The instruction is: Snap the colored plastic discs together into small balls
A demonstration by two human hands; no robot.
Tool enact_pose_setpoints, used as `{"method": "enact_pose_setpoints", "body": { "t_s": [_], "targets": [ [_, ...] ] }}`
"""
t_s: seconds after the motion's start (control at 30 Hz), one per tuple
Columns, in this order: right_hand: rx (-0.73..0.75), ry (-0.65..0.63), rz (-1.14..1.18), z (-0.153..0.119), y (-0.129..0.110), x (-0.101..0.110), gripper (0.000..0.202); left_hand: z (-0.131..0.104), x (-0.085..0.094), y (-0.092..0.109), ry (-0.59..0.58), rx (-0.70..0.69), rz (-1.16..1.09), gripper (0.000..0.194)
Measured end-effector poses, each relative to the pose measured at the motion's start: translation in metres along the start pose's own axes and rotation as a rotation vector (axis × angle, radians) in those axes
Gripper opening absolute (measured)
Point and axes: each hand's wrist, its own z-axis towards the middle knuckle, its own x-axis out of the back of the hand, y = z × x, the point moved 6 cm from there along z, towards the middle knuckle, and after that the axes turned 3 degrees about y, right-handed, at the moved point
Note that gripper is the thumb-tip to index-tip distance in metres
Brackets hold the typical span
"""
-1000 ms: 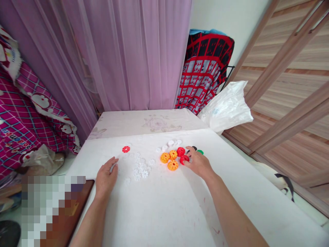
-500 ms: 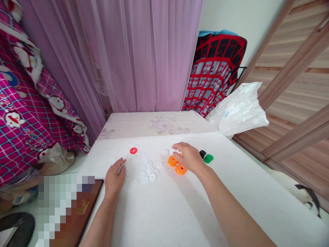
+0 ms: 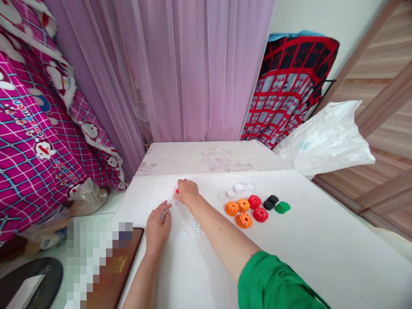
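White tabletop: red disc beneath the right grip's fingertips, partly hidden.

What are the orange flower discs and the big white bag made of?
The orange discs look like matte plastic: thin, notched, all alike. The white bag seems to be thin plastic too, slightly shiny, with crinkles.

Right hand has its fingers on a little red disc, left hand is just beside it. Orange discs, red stacks, black ones and green ones sit off to the right.
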Motion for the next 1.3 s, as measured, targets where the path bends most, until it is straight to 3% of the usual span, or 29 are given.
{"method": "enact_pose_setpoints", "body": {
  "t_s": [0.23, 0.4, 0.5, 0.63, 0.73, 0.83, 1.1, 1.3],
  "targets": [
    [-0.056, -0.039, -0.003, 0.008, -0.010, -0.005, 0.046, 0.000, 0.001, 0.001, -0.019, -0.001, 0.030, 0.030],
    [-0.020, 0.037, 0.091, -0.021, 0.005, 0.029, 0.051, 0.002, 0.001, 0.001, -0.022, -0.022, 0.032, 0.032],
    [-0.055, 0.129, 0.226, -0.065, 0.048, 0.060, 0.060, 0.002, 0.001, 0.001, -0.020, -0.016, 0.046, 0.031],
    [-0.263, 0.279, 0.303, -0.139, 0.146, 0.087, 0.063, 0.004, 0.001, 0.000, -0.027, -0.014, 0.050, 0.031],
    [-0.435, 0.353, 0.301, -0.183, 0.211, 0.086, 0.067, 0.005, 0.003, 0.001, -0.032, -0.020, 0.050, 0.031],
    [-0.480, 0.387, 0.294, -0.203, 0.242, 0.076, 0.072, 0.006, 0.005, 0.004, -0.019, -0.026, 0.059, 0.031],
    [-0.358, 0.406, 0.199, -0.197, 0.236, 0.056, 0.069, 0.006, 0.009, 0.007, 0.031, -0.045, 0.115, 0.031],
    [-0.285, 0.479, 0.197, -0.208, 0.234, 0.063, 0.061, 0.007, 0.000, 0.009, -0.029, -0.095, 0.303, 0.046]
  ]
}}
